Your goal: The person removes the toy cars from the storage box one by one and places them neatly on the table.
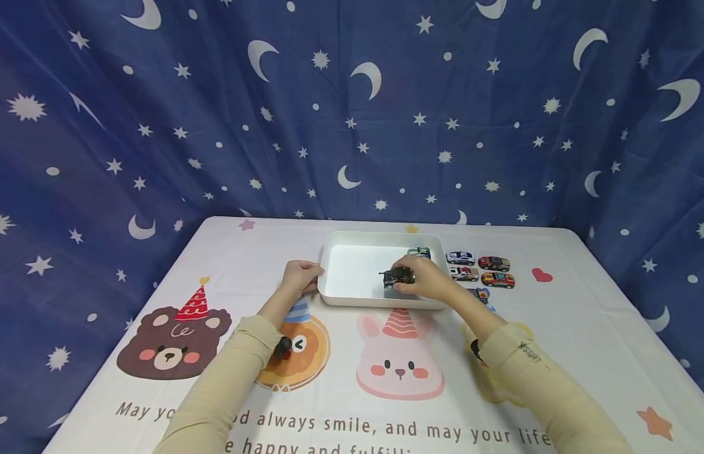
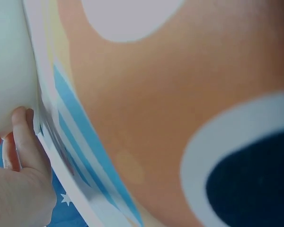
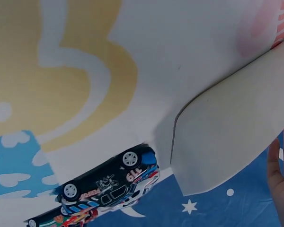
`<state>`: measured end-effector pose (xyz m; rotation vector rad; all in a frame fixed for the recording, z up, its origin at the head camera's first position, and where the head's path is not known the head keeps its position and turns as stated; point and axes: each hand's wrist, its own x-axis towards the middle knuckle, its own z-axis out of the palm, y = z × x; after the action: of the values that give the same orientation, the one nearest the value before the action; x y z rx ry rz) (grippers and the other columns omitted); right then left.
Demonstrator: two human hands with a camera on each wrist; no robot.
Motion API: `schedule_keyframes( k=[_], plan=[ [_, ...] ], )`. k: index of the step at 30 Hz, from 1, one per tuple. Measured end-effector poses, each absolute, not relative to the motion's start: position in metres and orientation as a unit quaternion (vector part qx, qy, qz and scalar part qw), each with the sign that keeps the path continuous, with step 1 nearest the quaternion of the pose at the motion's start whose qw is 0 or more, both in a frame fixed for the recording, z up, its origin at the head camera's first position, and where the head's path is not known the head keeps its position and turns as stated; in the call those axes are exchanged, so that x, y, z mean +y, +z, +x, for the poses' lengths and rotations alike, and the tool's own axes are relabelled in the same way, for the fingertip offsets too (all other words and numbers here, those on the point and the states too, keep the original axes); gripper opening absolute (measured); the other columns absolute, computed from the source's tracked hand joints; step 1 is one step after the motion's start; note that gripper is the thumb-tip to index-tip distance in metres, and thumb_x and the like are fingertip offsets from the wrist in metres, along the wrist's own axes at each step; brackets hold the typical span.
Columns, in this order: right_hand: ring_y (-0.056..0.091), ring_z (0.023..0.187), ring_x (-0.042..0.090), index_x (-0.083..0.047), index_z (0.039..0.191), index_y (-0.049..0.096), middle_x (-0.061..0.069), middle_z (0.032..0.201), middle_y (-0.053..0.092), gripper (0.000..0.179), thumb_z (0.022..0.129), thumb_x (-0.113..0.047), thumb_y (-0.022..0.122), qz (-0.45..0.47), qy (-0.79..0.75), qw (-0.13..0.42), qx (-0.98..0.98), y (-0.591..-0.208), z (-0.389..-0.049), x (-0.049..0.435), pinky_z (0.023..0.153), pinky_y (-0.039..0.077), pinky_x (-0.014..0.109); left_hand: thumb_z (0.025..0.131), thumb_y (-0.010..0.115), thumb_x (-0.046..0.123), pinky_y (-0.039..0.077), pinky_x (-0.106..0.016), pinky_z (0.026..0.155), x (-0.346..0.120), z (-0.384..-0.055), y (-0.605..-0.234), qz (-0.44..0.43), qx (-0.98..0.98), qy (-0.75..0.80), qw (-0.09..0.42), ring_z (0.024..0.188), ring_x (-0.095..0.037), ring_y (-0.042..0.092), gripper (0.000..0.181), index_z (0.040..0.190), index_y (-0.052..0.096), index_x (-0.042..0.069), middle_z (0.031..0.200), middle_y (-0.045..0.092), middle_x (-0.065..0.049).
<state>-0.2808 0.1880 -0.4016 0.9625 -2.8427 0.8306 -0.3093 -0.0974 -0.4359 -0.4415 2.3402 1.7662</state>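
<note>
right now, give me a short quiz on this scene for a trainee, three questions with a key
1. Multiple choice: what does the right hand hold?
a) a spoon
b) a black toy car
c) a paper cup

2. True or false: the left hand touches the white tray.

3. Fill in the blank: seen from the person, the yellow-and-red toy car is on the ____ side of the tray, outside it.

Key: 1. b; 2. true; 3. right
</note>
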Motion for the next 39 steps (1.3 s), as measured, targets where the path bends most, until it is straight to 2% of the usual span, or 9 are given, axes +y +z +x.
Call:
schedule_keyframes(
  k=[5, 13, 22, 26, 34, 39],
  plan=[
    [0.062, 0.093, 0.025, 0.0, 0.106, 0.064, 0.012, 0.1, 0.068, 0.033, 0.078, -0.014, 0.073, 0.3, 0.266, 0.018, -0.916, -0.4, -0.279, 0.193, 0.084, 0.055, 0.041, 0.086, 0.064, 0.012, 0.057, -0.017, 0.058, -0.098, -0.312, -0.435, -0.15, 0.791, 0.586, 0.095, 0.062, -0.004, 0.059, 0.031, 0.114, 0.064, -0.001, 0.109, 0.067, -0.02],
    [0.062, 0.092, 0.026, 0.001, 0.107, 0.064, 0.013, 0.102, 0.066, 0.033, 0.079, -0.015, 0.074, 0.298, 0.269, 0.018, -0.916, -0.398, -0.276, 0.2, 0.081, 0.055, 0.041, 0.086, 0.063, 0.012, 0.056, -0.016, 0.056, -0.101, -0.314, -0.433, -0.141, 0.793, 0.584, 0.095, 0.062, -0.004, 0.06, 0.031, 0.114, 0.063, -0.002, 0.103, 0.069, -0.018],
    [0.061, 0.104, 0.033, 0.003, 0.111, 0.063, 0.017, 0.111, 0.065, 0.037, 0.081, -0.015, 0.073, 0.296, 0.266, 0.025, -0.917, -0.393, -0.273, 0.211, 0.09, 0.053, 0.047, 0.087, 0.064, 0.013, 0.054, -0.014, 0.053, -0.103, -0.317, -0.433, -0.149, 0.792, 0.584, 0.098, 0.059, -0.003, 0.058, 0.032, 0.114, 0.063, -0.002, 0.087, 0.066, -0.007],
    [0.06, 0.105, 0.033, 0.003, 0.112, 0.063, 0.018, 0.112, 0.065, 0.037, 0.081, -0.015, 0.073, 0.297, 0.262, 0.031, -0.918, -0.392, -0.27, 0.217, 0.091, 0.052, 0.047, 0.087, 0.064, 0.013, 0.053, -0.013, 0.052, -0.102, -0.315, -0.431, -0.147, 0.79, 0.588, 0.095, 0.059, -0.003, 0.058, 0.031, 0.114, 0.063, -0.002, 0.084, 0.065, -0.005],
    [0.058, 0.111, 0.037, 0.002, 0.116, 0.062, 0.019, 0.117, 0.063, 0.042, 0.081, -0.017, 0.074, 0.276, 0.241, 0.026, -0.93, -0.396, -0.255, 0.232, 0.095, 0.05, 0.05, 0.088, 0.064, 0.012, 0.051, -0.012, 0.049, -0.099, -0.306, -0.434, -0.141, 0.781, 0.599, 0.108, 0.055, -0.003, 0.059, 0.031, 0.114, 0.063, -0.003, 0.086, 0.068, -0.008],
    [0.061, 0.105, 0.033, 0.0, 0.113, 0.063, 0.016, 0.113, 0.066, 0.038, 0.081, -0.018, 0.074, 0.271, 0.232, 0.043, -0.933, -0.393, -0.247, 0.244, 0.09, 0.053, 0.048, 0.087, 0.065, 0.013, 0.051, -0.012, 0.05, -0.1, -0.306, -0.434, -0.136, 0.78, 0.602, 0.103, 0.056, -0.002, 0.059, 0.032, 0.116, 0.063, -0.002, 0.089, 0.071, -0.011]
  ],
)
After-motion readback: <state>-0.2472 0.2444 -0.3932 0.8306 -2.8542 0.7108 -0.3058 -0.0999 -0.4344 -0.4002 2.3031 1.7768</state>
